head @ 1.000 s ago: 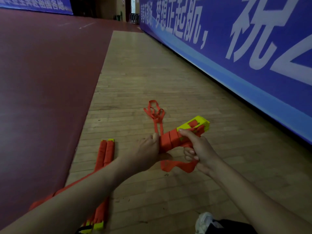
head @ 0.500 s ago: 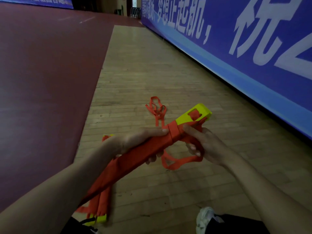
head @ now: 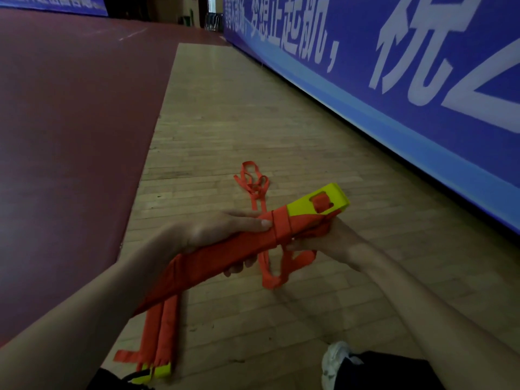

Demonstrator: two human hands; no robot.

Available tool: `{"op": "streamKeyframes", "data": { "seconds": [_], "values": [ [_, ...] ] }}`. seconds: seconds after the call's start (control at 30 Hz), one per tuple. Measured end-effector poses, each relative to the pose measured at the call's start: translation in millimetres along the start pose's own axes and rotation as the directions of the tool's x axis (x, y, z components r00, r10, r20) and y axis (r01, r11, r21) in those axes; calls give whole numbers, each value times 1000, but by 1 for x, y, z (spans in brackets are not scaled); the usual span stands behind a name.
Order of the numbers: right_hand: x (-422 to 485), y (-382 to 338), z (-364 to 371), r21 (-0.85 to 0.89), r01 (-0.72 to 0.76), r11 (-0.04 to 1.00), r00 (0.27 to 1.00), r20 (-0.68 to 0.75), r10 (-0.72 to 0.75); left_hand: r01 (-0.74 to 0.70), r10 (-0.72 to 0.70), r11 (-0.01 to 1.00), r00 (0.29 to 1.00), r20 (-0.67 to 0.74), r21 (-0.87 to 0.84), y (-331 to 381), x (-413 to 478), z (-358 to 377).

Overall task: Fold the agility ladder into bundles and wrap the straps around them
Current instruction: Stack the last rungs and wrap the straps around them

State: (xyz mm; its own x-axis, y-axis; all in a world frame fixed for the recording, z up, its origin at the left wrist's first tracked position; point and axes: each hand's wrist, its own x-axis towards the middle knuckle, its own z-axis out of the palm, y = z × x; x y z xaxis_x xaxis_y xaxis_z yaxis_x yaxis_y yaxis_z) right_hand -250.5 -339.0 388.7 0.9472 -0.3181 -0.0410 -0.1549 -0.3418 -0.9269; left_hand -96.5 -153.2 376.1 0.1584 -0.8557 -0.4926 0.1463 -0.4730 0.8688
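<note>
Risk first: the strap [head: 274, 274] hangs in a slack loop below & between your hands, so the turns near the yellow end [head: 318, 205] could loosen if tension drops. Its far tail lies tangled on the floor [head: 253, 122] beyond your hands & may snag. Left hand [head: 225, 229] is clamped round the bundle [head: 213, 257] mid-length, thumb on top just beside the wrap. Right hand [head: 329, 240] sits under the yellow end, fingers curled on the strap. A 2nd bundle [head: 161, 333] lies on the floor below your left forearm.
</note>
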Motion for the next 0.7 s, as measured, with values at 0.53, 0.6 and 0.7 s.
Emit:
{"op": "streamKeyframes", "data": {
  "seconds": [0.53, 0.6, 0.7],
  "values": [
    [-8, 3, 7, 136, -66, 988, 981, 191, 39, -70, 86, 991, 986, -144, 111, 19, -25, 5],
    [-9, 1, 7, 95, -64, 993, 980, 192, 44, -67, 86, 991, 983, -162, 119, 20, -28, 6],
    [-7, 3, 7, 96, -97, 991, 989, 121, 85, -89, 112, 987, 978, -175, 136, 25, -32, 13]
  ]
}}
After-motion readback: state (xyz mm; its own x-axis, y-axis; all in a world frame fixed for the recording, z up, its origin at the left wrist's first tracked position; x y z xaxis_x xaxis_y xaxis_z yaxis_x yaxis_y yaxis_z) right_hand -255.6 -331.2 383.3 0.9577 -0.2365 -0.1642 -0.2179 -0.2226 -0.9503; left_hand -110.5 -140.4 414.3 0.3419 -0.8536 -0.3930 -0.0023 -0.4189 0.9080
